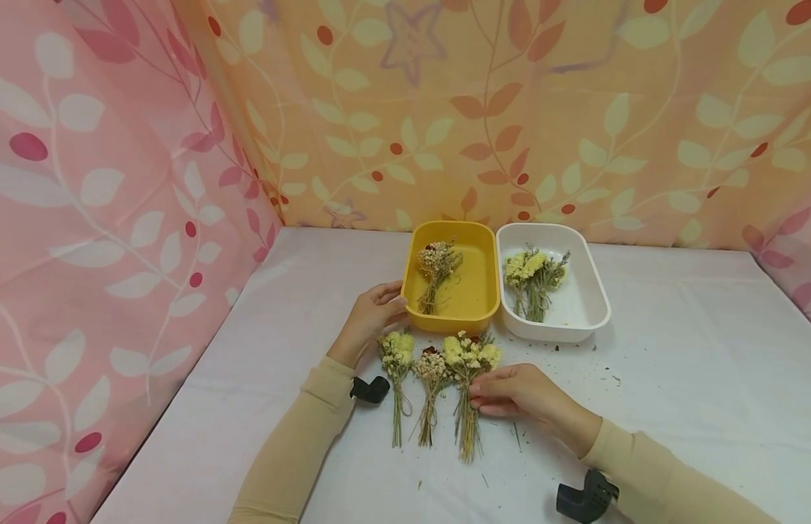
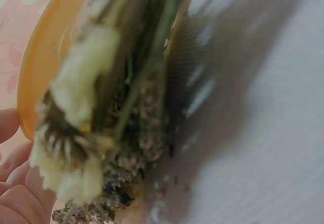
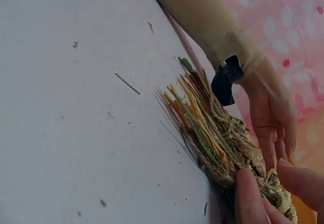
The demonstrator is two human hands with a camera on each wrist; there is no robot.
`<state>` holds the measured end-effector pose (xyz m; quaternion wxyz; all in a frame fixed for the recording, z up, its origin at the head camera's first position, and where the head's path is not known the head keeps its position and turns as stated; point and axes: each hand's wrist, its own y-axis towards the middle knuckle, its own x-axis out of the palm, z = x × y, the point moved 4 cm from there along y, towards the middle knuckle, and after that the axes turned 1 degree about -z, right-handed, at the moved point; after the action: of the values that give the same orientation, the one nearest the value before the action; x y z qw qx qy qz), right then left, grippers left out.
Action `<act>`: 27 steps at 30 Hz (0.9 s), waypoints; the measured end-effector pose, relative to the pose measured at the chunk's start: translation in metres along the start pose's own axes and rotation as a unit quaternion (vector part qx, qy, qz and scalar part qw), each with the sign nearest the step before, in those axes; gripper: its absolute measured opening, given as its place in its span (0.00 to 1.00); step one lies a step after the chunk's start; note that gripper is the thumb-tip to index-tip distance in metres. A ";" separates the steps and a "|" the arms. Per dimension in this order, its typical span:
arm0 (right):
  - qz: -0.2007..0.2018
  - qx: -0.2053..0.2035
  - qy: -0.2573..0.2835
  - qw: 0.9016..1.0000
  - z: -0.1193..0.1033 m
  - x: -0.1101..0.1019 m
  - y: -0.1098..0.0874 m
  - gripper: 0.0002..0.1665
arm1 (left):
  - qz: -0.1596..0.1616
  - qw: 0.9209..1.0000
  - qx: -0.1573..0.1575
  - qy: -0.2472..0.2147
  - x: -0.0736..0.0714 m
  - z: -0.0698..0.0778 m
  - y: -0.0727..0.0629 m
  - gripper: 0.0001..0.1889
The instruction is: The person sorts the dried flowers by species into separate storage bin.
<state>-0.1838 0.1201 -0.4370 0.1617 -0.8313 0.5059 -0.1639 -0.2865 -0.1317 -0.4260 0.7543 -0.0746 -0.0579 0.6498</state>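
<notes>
Head view: L hand (image 1: 368, 320), fingers fairly straight, rests at yellow tray's (image 1: 476, 280) side, prob. to steady it. L bunch (image 1: 397, 356), mid bunch (image 1: 431, 370) & R bunch (image 1: 469, 360) lie side by side, prob. for easy reach. R hand (image 1: 528, 393) pinches R bunch midway, likely sparing its blooms (image 1: 472, 351); bunch lies at fingertips, L of palm.

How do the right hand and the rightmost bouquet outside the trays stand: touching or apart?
Touching: the right wrist view shows the right hand with a fingertip against the bouquet, at its tied stems.
</notes>
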 end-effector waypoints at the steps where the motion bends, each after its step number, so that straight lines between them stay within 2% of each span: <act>1: -0.002 0.001 0.008 1.000 0.000 0.000 0.000 0.18 | 0.001 1.000 -0.001 0.000 0.000 0.000 0.000 0.27; 7: -0.002 -0.005 0.044 0.999 -0.003 0.002 0.000 0.17 | 0.000 1.000 -0.002 0.005 -0.001 -0.001 0.001 0.27; 15: 0.028 -0.030 0.040 0.998 -0.007 0.005 0.002 0.23 | -0.004 1.000 -0.006 0.000 0.000 0.000 0.000 0.27; 21: 0.050 -0.031 0.044 0.997 -0.007 0.008 0.006 0.25 | -0.004 1.000 -0.006 0.000 0.000 0.001 0.000 0.27; 27: 0.055 -0.025 0.050 0.997 -0.005 0.009 0.010 0.24 | -0.003 1.000 -0.006 0.001 0.000 0.000 0.000 0.27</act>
<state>-0.1900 0.1074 -0.4361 0.1247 -0.7970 0.5619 -0.1833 -0.2868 -0.1313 -0.4256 0.7558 -0.0792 -0.0610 0.6471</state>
